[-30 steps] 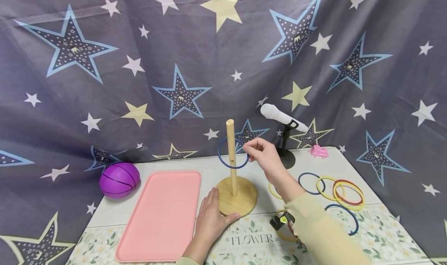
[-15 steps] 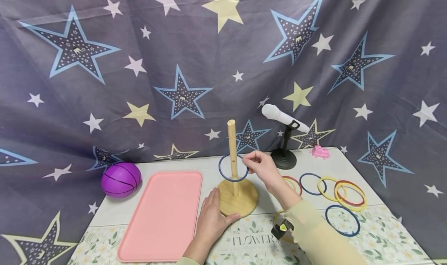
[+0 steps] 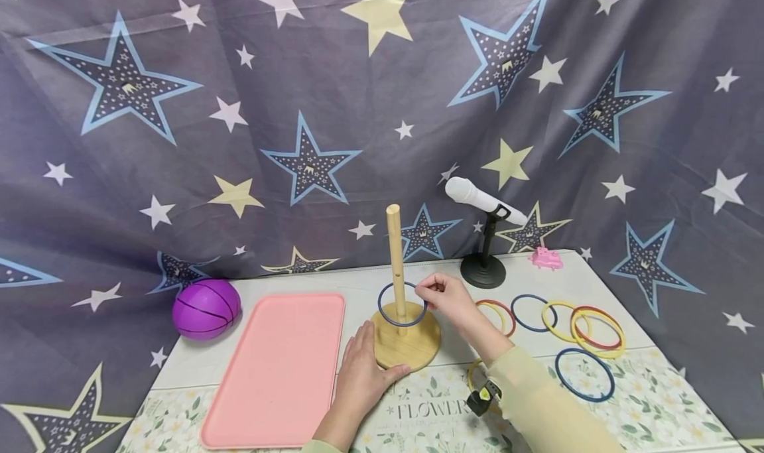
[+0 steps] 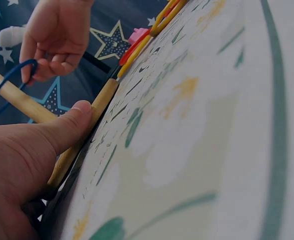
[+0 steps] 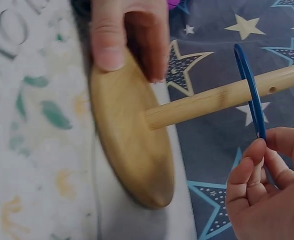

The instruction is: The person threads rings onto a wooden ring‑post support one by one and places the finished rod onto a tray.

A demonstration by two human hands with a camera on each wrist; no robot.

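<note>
1. Right hand (image 3: 449,296) pinches the blue ring (image 3: 402,304) at its 3 o'clock edge; the ring is around the wooden peg (image 3: 394,262), low, just above the round base (image 3: 407,344).
2. Left hand (image 3: 363,373) rests on the base's 8 o'clock rim, thumb and fingers curled to its edge.
3. My read: keep the ring level, let go cleanly, keep the base pinned.
4. Count: one peg stand, one pink tray (image 3: 276,369), one purple ball (image 3: 205,308), one microphone (image 3: 482,201); at least six loose rings (image 3: 561,323) at 3 o'clock, one half hidden by the sleeve.
</note>
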